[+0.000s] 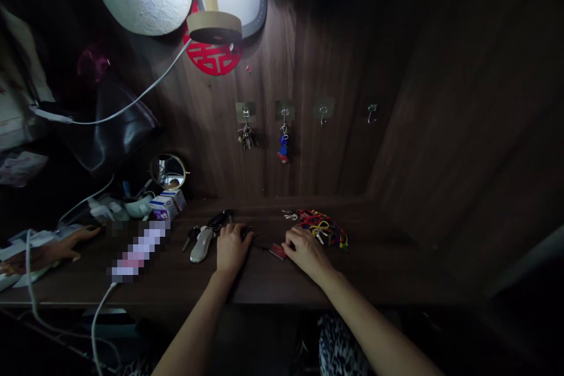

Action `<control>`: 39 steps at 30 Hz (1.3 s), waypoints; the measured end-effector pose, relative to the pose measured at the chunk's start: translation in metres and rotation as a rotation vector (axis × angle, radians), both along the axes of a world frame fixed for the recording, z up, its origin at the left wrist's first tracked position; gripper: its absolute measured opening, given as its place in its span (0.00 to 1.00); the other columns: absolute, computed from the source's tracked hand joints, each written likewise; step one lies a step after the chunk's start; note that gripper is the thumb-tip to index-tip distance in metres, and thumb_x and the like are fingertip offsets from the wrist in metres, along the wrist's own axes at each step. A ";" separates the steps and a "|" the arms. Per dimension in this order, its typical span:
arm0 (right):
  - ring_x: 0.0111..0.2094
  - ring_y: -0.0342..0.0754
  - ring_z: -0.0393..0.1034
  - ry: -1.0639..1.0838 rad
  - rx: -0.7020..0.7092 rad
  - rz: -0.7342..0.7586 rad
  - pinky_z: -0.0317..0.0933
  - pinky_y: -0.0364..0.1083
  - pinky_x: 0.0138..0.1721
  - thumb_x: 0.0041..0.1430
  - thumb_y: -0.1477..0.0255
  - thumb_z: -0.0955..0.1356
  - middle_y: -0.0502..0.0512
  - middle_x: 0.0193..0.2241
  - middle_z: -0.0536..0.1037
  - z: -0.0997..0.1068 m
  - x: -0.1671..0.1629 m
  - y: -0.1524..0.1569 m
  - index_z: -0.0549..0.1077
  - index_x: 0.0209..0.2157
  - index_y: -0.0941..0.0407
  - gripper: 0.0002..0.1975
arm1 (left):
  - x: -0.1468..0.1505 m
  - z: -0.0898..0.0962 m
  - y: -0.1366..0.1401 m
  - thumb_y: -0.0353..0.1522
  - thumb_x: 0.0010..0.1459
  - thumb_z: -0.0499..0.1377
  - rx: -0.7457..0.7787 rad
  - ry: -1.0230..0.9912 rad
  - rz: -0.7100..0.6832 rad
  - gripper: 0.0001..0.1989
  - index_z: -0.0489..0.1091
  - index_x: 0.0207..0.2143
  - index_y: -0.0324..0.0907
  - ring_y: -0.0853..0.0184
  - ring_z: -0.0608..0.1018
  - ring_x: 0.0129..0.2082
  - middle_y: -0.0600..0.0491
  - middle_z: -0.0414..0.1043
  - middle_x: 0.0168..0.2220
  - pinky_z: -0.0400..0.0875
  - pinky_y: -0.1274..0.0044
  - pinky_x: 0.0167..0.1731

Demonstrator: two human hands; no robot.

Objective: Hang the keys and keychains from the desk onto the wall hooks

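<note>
Landmark: red tag (277,251), lying on the dark wooden desktop (379,267) between the two hands, a thin dark strand running from its left end. Right hand (307,251) at the tag's right end, fingers bent and drawn together, thumb and fingertips at its edge; cannot tell if it is pinched or only touched. Left hand (233,248) left of the tag, palm down, fingers curved with a slight gap at the thumb, a small dark object (248,231) at the fingertips; grip cannot be told. Further left of the tag, just past that hand: silver-grey oblong fob (201,245), loose-looking keys (190,237) and a black key fob (219,219). Right of the tag and farther back, near the right hand: tangle of red and yellow cords (337,232), metal keys (319,236) among them. Well behind and above the tag, on wall hooks: key bunch (247,138); blue and red key tags (283,150). Far left of the tag, toward the back: round gold-rimmed mirror (168,171).
</note>
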State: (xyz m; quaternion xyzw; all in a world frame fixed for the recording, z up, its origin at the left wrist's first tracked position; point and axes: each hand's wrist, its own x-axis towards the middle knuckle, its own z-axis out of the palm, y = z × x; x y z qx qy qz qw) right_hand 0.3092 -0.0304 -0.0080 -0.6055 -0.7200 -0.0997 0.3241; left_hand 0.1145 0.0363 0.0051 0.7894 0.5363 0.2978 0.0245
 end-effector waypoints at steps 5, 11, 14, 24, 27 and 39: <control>0.31 0.46 0.64 -0.039 -0.025 -0.007 0.54 0.45 0.35 0.54 0.77 0.64 0.50 0.25 0.69 0.002 -0.001 -0.002 0.64 0.21 0.54 0.09 | 0.001 0.001 -0.001 0.37 0.58 0.53 -0.050 0.054 0.019 0.10 0.71 0.34 0.43 0.58 0.71 0.41 0.48 0.71 0.38 0.64 0.71 0.37; 0.32 0.46 0.64 -0.051 -0.053 -0.016 0.54 0.45 0.37 0.55 0.77 0.64 0.50 0.26 0.70 0.008 -0.004 -0.005 0.64 0.22 0.54 0.08 | 0.002 0.001 -0.001 0.34 0.59 0.52 -0.050 0.109 -0.016 0.08 0.68 0.37 0.43 0.60 0.72 0.40 0.50 0.72 0.37 0.63 0.73 0.37; 0.32 0.46 0.64 -0.053 -0.053 -0.016 0.54 0.45 0.37 0.54 0.77 0.64 0.50 0.26 0.70 0.009 -0.005 -0.006 0.64 0.23 0.54 0.08 | 0.002 0.000 0.000 0.35 0.58 0.54 -0.056 0.110 -0.038 0.10 0.68 0.41 0.44 0.60 0.72 0.41 0.49 0.72 0.40 0.64 0.72 0.37; 0.33 0.47 0.65 -0.064 -0.041 -0.011 0.55 0.46 0.38 0.55 0.76 0.64 0.51 0.27 0.70 0.004 -0.004 -0.002 0.65 0.23 0.54 0.08 | -0.003 -0.005 0.008 0.34 0.55 0.57 -0.110 -0.035 -0.116 0.10 0.71 0.40 0.45 0.61 0.73 0.42 0.49 0.73 0.39 0.64 0.72 0.41; 0.32 0.47 0.65 -0.077 -0.034 -0.015 0.55 0.47 0.38 0.55 0.77 0.64 0.50 0.26 0.70 0.004 -0.004 -0.002 0.65 0.23 0.54 0.08 | -0.004 -0.006 0.009 0.32 0.53 0.58 -0.119 -0.109 -0.147 0.08 0.72 0.37 0.44 0.63 0.74 0.39 0.51 0.73 0.37 0.65 0.73 0.39; 0.30 0.46 0.67 0.181 -0.029 -0.008 0.58 0.45 0.35 0.54 0.74 0.64 0.49 0.25 0.73 0.015 -0.009 0.002 0.67 0.23 0.54 0.07 | -0.006 0.001 0.002 0.39 0.56 0.53 -0.021 -0.541 -0.239 0.09 0.67 0.31 0.43 0.67 0.73 0.31 0.54 0.70 0.29 0.67 0.75 0.36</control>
